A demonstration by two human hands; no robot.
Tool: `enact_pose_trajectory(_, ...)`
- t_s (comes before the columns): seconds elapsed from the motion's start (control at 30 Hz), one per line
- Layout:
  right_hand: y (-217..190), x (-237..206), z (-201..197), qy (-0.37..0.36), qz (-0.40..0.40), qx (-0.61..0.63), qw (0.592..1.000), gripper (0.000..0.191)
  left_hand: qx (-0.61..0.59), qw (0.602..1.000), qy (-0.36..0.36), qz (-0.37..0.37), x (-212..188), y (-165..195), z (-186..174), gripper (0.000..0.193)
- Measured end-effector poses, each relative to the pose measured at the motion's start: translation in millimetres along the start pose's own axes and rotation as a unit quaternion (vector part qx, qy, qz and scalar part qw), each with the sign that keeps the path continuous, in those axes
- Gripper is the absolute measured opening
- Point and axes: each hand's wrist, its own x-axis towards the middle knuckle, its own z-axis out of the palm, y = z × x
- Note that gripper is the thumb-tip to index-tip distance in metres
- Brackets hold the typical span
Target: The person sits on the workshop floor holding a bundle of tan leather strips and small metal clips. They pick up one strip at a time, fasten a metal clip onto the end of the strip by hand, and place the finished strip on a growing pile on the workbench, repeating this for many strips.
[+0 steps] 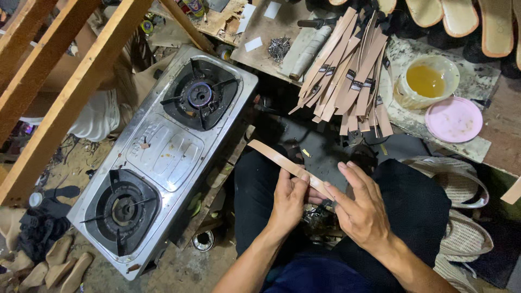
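Near the lower middle of the frame, the left hand (288,199) is pinching a long tan strip (282,161) that is slanting up toward the left. The right hand (362,209) is touching the strip's lower end, fingers loosely spread. More strips (347,70) are lying fanned on the counter (260,46) above, beside a tub of yellow glue (426,81). A two-burner stove (165,157) is sitting to the left.

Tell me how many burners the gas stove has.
2. The far burner, lit with a small blue flame, is near the strap pile; the near burner, unlit, is at the end of the gas stove closest to the person.
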Motion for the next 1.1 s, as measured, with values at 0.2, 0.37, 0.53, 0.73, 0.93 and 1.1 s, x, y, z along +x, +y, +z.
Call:
enact_pose_trajectory(0.2, 0, 0, -5, 0.013, -0.049, 0.004, 0.999, 0.044, -0.004, 1.000, 0.010, -0.008, -2, -6, -3, 0.034)
enact_pose_trajectory(0.37, 3, -6, -10, 0.024, -0.051, -0.009, 0.998, 0.042, -0.035, 0.999, 0.014, -0.022, -1, -8, -6, 0.031)
enact_pose_trajectory(0.53, 5, -11, -16, 0.055, -0.031, -0.006, 0.998, 0.034, -0.059, 0.998, 0.016, -0.032, 0, -4, -6, 0.030)
enact_pose_trajectory(0.73, 2, -12, -15, 0.044, -0.040, 0.009, 0.998, 0.033, -0.024, 0.999, -0.004, -0.026, -6, 0, 1, 0.035)
enact_pose_trajectory(0.93, -1, -12, -17, 0.016, -0.045, 0.005, 0.999, 0.037, 0.037, 0.998, -0.045, 0.015, -9, -3, 5, 0.036)
enact_pose_trajectory(1.1, -5, -12, -23, 0.074, 0.010, 0.065, 0.995, 0.026, 0.060, 0.998, -0.032, 0.000, -10, 5, 2, 0.035)
